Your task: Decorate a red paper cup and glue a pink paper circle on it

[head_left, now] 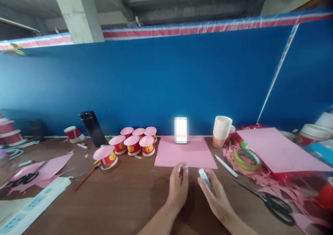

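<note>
My right hand is closed around a small white and pale-blue tube that looks like a glue stick, its white end pointing up and away. Beside it, apart by a small gap, my left hand is curled with thumb and fingertips together. Whatever may be in that pinch is too small and blurred to make out. Both hands are over the brown table, just short of a stack of pink paper sheets. A phone-like upright bright panel, pixelated, stands at the back of the sheets.
Left of the sheets stand several red paper cups with pink disc tops. A black bottle, red brush and power strip are farther left. To the right are white cups, a white pen, tape, scissors and pink scraps.
</note>
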Motion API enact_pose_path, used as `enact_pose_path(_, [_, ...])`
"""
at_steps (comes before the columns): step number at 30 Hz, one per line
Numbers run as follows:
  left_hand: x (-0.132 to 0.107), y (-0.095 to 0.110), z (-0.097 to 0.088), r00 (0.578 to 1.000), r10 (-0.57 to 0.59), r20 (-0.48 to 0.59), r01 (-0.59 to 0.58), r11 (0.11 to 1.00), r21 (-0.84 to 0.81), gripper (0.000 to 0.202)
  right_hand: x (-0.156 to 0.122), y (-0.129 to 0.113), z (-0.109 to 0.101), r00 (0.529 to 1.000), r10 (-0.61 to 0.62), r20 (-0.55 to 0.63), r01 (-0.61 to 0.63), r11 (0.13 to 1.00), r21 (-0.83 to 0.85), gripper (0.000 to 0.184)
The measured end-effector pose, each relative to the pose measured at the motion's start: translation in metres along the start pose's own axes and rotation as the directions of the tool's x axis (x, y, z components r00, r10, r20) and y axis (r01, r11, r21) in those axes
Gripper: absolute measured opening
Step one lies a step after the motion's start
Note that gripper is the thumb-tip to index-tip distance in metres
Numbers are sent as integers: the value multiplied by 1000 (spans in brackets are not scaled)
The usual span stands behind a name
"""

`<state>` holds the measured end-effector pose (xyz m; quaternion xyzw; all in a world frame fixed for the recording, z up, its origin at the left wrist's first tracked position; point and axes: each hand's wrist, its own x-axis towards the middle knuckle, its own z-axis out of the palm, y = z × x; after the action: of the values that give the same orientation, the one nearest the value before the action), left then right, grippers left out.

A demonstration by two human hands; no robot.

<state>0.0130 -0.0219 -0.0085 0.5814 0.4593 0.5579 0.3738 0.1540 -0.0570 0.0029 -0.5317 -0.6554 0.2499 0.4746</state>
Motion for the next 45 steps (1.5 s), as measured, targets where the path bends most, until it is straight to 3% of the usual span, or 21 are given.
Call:
enact_pose_path(4, [5,-4,0,984,-177,-9,164,931,-325,30,1,3,3,999,37,-1,-37,999,17,22])
enact_pose_path(7, [7,-4,-1,966,-259,13,238,867,-437,34,3,7,6,998,66,-17,-66,998,-13,22])
enact_pose_path(14, [6,2,-2,959,-282,29,265,858,-441,35,3,4,7,997,-29,67,27,999,32,21])
enact_pose_path(22, [5,4,-2,943,-327,61,314,814,-489,35,3,4,9,998,-33,57,32,999,18,17])
enact_pose_path(45, [5,2,0,960,-266,93,278,849,-448,29,5,5,8,997,-29,65,31,999,-18,15])
